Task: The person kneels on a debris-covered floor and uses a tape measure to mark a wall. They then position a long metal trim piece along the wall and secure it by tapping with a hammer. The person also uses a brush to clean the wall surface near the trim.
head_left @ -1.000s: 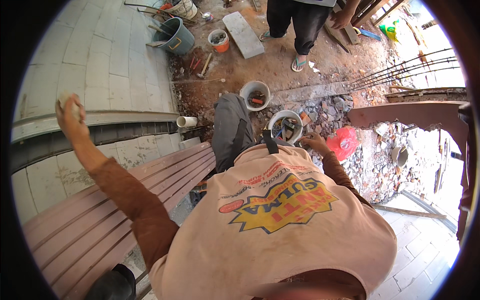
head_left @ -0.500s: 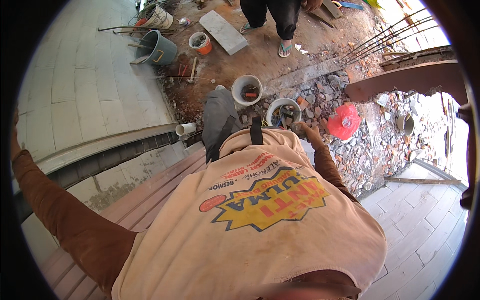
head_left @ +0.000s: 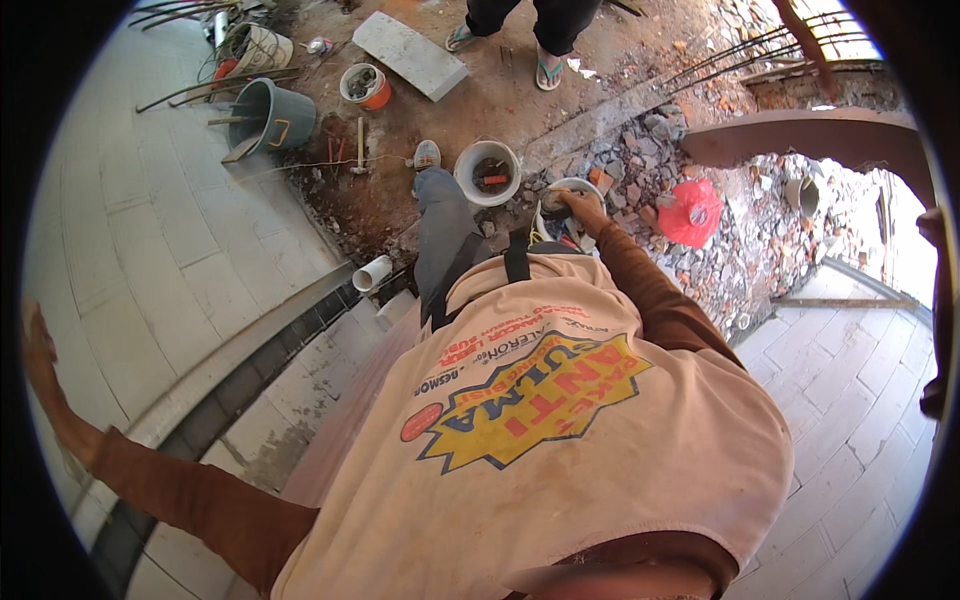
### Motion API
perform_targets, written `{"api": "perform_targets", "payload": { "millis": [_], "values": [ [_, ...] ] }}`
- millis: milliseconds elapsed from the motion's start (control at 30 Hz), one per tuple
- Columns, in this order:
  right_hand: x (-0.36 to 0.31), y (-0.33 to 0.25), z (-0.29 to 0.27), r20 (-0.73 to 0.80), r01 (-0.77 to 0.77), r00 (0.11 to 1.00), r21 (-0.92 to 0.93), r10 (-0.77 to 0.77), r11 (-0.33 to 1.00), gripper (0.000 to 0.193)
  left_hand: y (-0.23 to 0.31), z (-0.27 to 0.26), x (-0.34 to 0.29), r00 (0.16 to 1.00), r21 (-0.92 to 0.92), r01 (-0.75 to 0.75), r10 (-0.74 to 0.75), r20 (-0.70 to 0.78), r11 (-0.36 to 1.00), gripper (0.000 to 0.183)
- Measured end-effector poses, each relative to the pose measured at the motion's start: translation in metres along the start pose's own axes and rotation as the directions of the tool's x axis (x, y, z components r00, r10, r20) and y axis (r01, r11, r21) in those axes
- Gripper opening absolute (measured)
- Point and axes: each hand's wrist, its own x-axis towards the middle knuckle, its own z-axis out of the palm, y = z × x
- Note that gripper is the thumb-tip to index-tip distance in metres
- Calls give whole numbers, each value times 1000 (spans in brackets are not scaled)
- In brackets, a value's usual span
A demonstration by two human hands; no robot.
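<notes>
My left hand (head_left: 45,370) is at the far left, open, its fingers stretched out against the pale tiled surface (head_left: 150,270). My right hand (head_left: 585,212) reaches over a white bucket (head_left: 576,184) beside my waist. Its fingers curl down inside the rim, next to a dark greyish object; what they grip is mostly hidden. Some coloured tools or cords show in that bucket, partly covered by my hand and shirt. Just left of it stands another white bucket (head_left: 463,180) with a reddish piece and dark material inside.
A red plastic bag (head_left: 690,213) lies on broken rubble. Ahead are a hammer (head_left: 360,146), a grey-green bucket (head_left: 290,118), an orange-and-white bucket (head_left: 375,94) and a concrete slab (head_left: 410,55). A person's sandalled feet (head_left: 549,74) stand beyond. A white pipe (head_left: 372,273) protrudes near my leg.
My right hand has moved from beside the bucket into its opening. My left hand has come further into view, fingers spread. My view has shifted, and my shoe now shows ahead.
</notes>
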Motion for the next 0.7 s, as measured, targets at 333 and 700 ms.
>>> {"api": "perform_targets", "payload": {
  "millis": [333,700],
  "values": [
    [75,34,79,-327,-599,794,-280,512,751,75,-149,200,-8,711,-132,592,-437,551,795,46],
    [140,40,151,-165,-456,889,-223,427,862,74,-125,319,35,566,116,494,-420,710,862,48]
  ]
}}
